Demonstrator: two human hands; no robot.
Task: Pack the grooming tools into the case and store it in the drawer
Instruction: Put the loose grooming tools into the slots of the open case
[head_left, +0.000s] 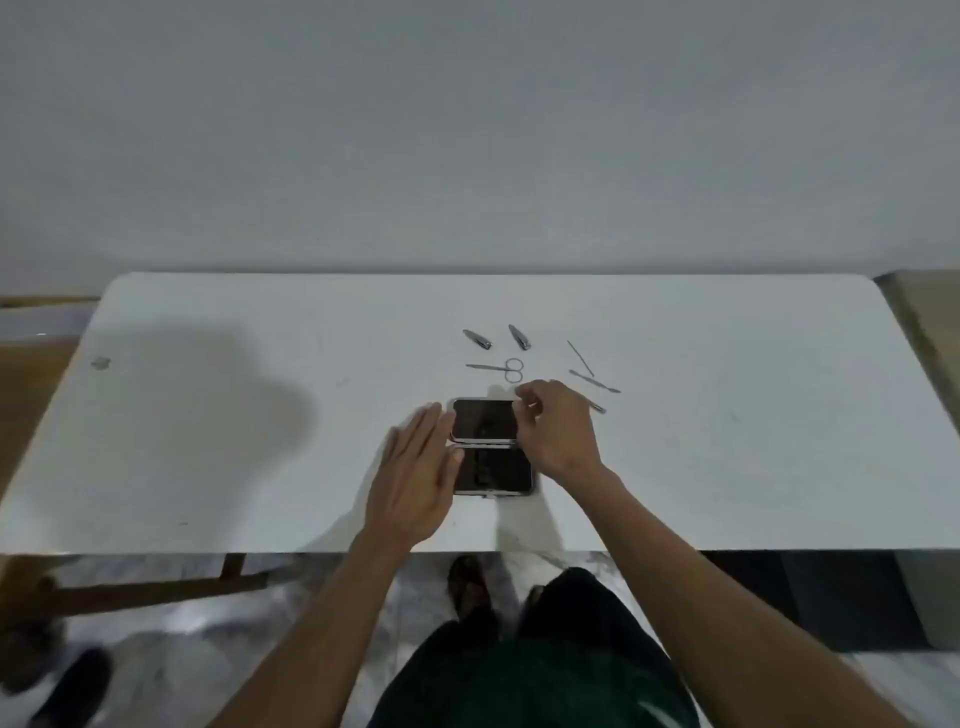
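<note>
A dark case (485, 420) lies opened flat on the white table (208, 441), with its two halves one behind the other. My left hand (415, 478) rests flat against the case's left edge, fingers straight and holding nothing. My right hand (556, 431) hovers over the far half's right corner with its fingertips pinched. A thin metal tool (598, 407) sticks out from under its right side. Behind the case lie two nail clippers (477, 339) (519, 336), small scissors (498, 368), a thin pick (580, 358) and a flat pusher (595, 381).
The table's near edge runs just in front of the case, with my legs and marbled floor below it. A grey wall stands right behind the table. A wooden frame (156, 590) shows under the table at the left. No drawer is in view.
</note>
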